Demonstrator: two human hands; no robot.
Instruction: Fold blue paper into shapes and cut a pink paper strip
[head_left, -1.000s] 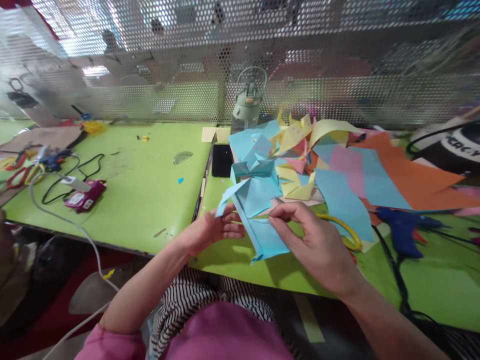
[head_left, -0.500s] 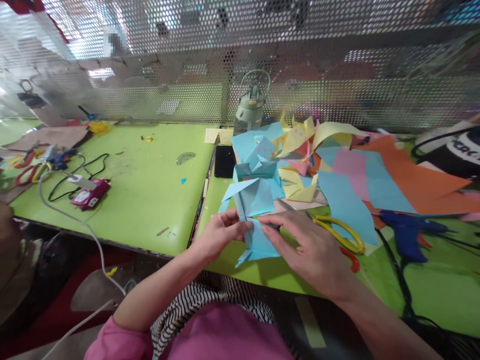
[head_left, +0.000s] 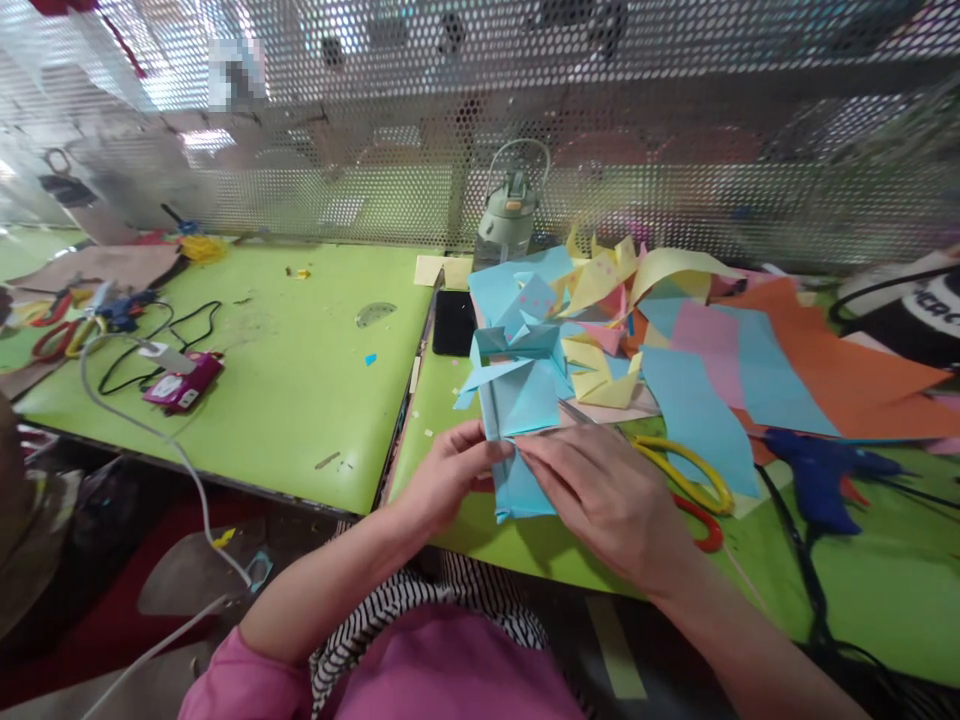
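Observation:
A folded light-blue paper piece (head_left: pixel 525 395) is held over the table's front edge, its creased flaps standing out at the top left and its lower end hanging down. My left hand (head_left: pixel 457 465) pinches its left edge between thumb and fingers. From the other side my right hand (head_left: pixel 611 490) closes thumb and fingertips on the paper's middle, close to the left thumb. Scissors with yellow and red handles (head_left: pixel 686 470) lie just right of my right hand, their blades partly hidden behind it. A folded yellow paper piece (head_left: pixel 604 375) sits beyond the blue one.
Coloured paper sheets (head_left: pixel 780 370) cover the right side of the table. A blue glue gun (head_left: pixel 814 475) with a cable lies at the right. Behind are a phone (head_left: pixel 454 323) and a water bottle (head_left: pixel 506 220). A purple power adapter (head_left: pixel 184 382) lies at left, before a perforated metal screen (head_left: pixel 337 150).
My right fingers have drawn closer together on the blue paper. Its lower left corner flap, which stuck out before, now lies in line with the edge. The view has shifted slightly.

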